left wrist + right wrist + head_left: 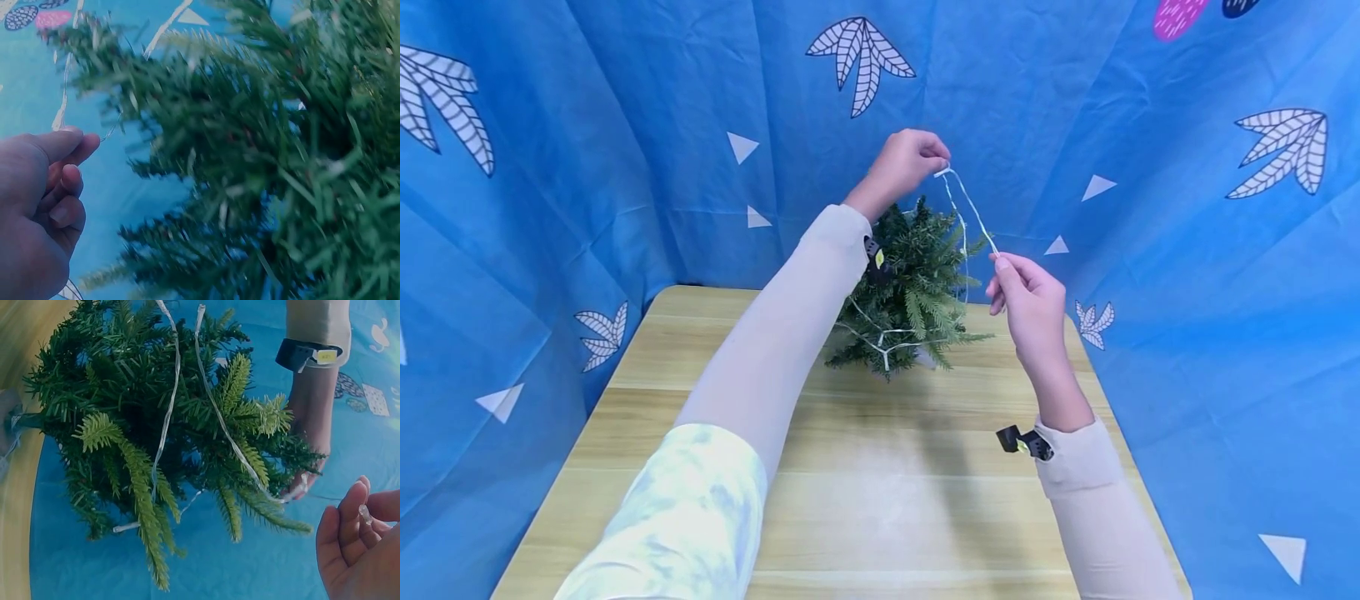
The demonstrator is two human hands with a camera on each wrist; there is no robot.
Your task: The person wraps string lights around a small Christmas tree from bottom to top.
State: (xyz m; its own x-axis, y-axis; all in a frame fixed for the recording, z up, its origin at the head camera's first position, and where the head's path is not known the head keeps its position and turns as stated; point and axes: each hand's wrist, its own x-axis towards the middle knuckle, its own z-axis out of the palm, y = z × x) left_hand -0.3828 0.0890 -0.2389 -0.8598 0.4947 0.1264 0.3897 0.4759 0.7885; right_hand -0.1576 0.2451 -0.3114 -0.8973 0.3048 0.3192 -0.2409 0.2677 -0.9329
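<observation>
A small artificial Christmas tree [925, 271] stands on the table, with a white string of fairy lights [976, 212] looped round its branches. Above the treetop, my left hand [912, 158] pinches the string between thumb and fingertips. To the right of the tree, my right hand [1032, 304] pinches another stretch of it, so the cord slants between the two hands. A bulb [365, 514] shows by the right fingers in the right wrist view. Further strands cross the lower front branches, one bulb [886, 358] hanging there. The left forearm covers part of the tree's left side.
The wooden table [880, 483] carries the tree near its back edge. A blue cloth [655, 125] printed with leaves and triangles hangs behind and on both sides. A black wrist camera [1026, 442] is strapped to the right wrist.
</observation>
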